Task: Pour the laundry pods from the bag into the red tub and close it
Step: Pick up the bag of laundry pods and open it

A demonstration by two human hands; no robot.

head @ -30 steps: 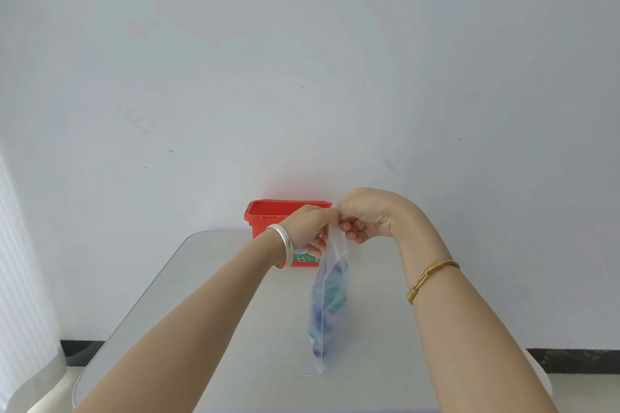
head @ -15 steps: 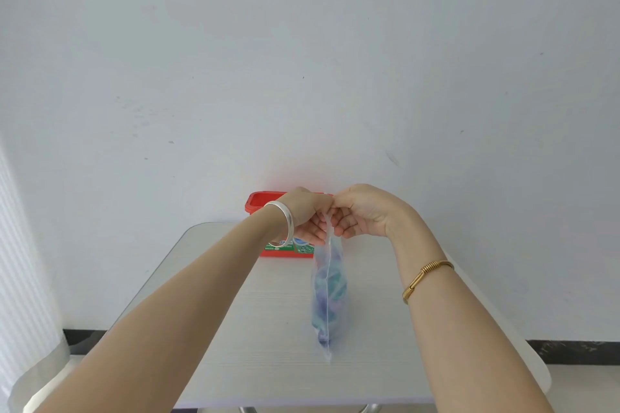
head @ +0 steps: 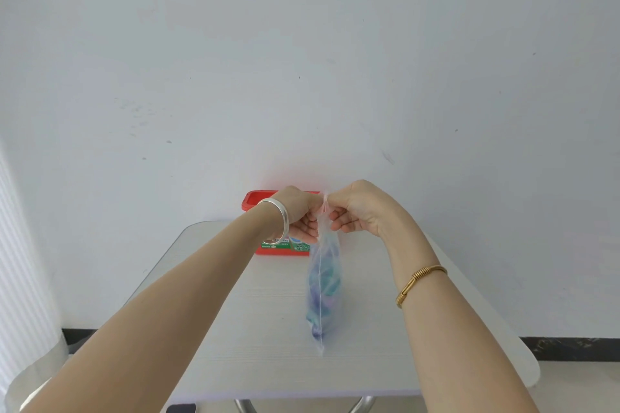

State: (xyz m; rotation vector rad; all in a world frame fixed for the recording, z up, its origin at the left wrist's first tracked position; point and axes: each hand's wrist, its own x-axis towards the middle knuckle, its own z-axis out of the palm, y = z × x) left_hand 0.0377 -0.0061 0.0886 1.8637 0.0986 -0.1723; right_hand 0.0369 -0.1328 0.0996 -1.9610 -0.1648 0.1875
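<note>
Left hand (head: 300, 216): your fingers are pinched together on the left lip of the zip bag (head: 323, 292), at its top edge.
Right hand (head: 355, 208): clamped on the right lip of the same top edge, knuckles almost touching your left hand.
Bag: it hangs straight down from both hands, long axis vertical, edge-on to you, its bottom corner near or on the counter (head: 268, 345); which, you cannot tell.
Laundry pods (head: 323, 308): blue, teal and purple, bunched in the lower half of the bag.
Red tub (head: 258, 203): lid off, standing beyond your hands and a little to the left, nearer your left hand.
Key relation: the bag mouth sits this side of the tub rim and faces up.
Likely next: pull the lips apart, then carry the mouth forward and left over the tub.
</note>
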